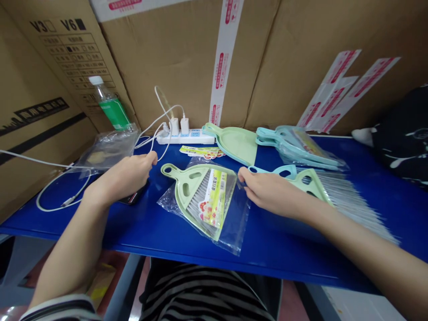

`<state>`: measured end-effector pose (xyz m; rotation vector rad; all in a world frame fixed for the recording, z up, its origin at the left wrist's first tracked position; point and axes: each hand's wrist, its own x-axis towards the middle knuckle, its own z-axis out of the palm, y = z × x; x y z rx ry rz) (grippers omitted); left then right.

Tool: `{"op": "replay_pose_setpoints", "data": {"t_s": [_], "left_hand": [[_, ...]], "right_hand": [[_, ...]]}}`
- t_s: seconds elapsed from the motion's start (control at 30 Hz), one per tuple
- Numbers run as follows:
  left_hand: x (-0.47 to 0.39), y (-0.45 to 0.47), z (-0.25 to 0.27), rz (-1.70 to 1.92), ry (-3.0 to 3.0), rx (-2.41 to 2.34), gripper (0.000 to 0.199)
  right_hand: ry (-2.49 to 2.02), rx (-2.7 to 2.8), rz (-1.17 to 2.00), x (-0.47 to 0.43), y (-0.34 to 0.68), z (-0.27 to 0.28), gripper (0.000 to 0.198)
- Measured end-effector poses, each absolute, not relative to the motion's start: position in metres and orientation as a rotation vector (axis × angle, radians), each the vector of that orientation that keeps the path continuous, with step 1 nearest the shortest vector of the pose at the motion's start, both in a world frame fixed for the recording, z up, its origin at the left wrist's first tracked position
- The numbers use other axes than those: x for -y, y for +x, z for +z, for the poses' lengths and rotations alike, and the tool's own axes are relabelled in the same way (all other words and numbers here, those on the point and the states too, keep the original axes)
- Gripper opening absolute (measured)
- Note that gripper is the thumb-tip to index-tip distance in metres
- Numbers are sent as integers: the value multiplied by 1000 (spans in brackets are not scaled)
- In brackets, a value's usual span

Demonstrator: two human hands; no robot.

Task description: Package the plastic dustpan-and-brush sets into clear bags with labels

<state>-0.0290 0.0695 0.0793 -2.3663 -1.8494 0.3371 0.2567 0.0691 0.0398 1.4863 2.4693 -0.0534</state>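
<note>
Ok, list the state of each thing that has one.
Front dustpan set: bagged
Front bag: opening unclear
Left hand: curled
Right hand: curled, at front bag
Back green dustpan: unbagged
Blue dustpans: stacked, top one bagged
Brushes: unbagged
Bottle: capped
Power strip: chargers plugged in
Loose cable: end unplugged

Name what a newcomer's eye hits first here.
The bagged light-green dustpan set, mid-table between the left hand and right hand. Next, the long gray bristles fanned out at right, then the green-labeled bottle at back left.
</note>
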Motion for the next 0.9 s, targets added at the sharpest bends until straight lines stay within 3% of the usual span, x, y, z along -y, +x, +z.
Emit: {"op": "replay_pose_setpoints", "data": {"t_s": [0.53, 0.73, 0.9], "left_hand": [[-67, -25, 81, 510, -2288, 1995, 26], [-66, -19, 82, 573, -1978, 1997, 38], [-67, -19, 85, 546, -1990, 2024, 37]], "right_hand": [[1482, -2447, -54, -70, 258, 40, 19], [1480, -2583, 16, -73, 260, 34, 9], [1453, -2605, 12, -74, 262, 33, 16]]}}
